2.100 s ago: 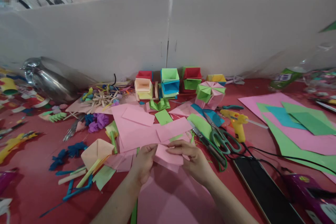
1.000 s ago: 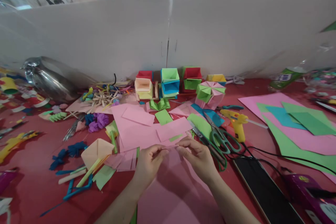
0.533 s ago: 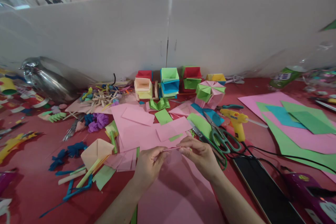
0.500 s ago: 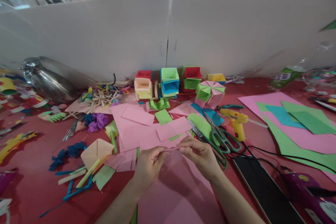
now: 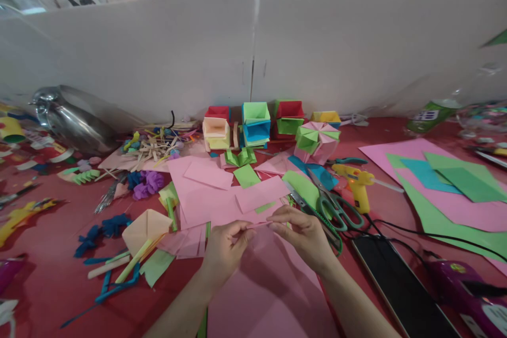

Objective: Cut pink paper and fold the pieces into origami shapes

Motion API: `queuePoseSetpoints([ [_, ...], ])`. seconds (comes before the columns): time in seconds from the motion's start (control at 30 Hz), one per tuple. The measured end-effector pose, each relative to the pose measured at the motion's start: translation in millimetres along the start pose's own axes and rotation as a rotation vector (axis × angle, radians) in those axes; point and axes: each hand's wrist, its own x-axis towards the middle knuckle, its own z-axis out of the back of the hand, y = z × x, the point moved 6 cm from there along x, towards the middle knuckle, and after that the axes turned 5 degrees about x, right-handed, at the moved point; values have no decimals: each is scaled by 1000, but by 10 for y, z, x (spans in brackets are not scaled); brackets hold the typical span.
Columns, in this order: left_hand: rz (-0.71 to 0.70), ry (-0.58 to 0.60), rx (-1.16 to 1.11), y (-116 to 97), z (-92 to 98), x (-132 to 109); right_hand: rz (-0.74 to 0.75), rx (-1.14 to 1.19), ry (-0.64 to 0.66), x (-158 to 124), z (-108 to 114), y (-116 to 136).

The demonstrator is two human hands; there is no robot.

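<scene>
A small pink paper piece (image 5: 259,224), seen nearly edge-on, is stretched between my two hands. My left hand (image 5: 226,247) pinches its left end between thumb and fingers. At the other end, my right hand (image 5: 301,236) pinches it the same way. Below them lies a large pink sheet (image 5: 273,296). Beyond my fingers are a cut pink rectangle (image 5: 262,194) and more pink paper. Scissors with green handles (image 5: 336,210) lie to the right of my right hand. Pink paper strips (image 5: 184,241) are left of my left hand.
Folded paper boxes (image 5: 255,124) stand along the white partition (image 5: 158,58). A yellow glue gun (image 5: 356,185), a phone (image 5: 400,285) and black cables are on the right. A steel jug (image 5: 79,119), craft sticks (image 5: 158,148) and a folded peach paper piece (image 5: 146,229) are on the left.
My hands and the pink paper piece stay almost in place. Behind the partition at top left, a person's patterned shirt has shifted slightly.
</scene>
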Motion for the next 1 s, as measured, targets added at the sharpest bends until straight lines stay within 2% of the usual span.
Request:
queuePoseSetpoints([
  [0.47, -44, -1, -72, -83, -2, -26, 0, 19, -47, -22, -21, 51],
  [0.73, -3, -81, -97, -59, 59, -30, -96, 32, -27, -35, -108, -18],
  [1.0, 43, 36, -155, 29, -42, 19, -160, -68, 15, -41, -119, -20],
])
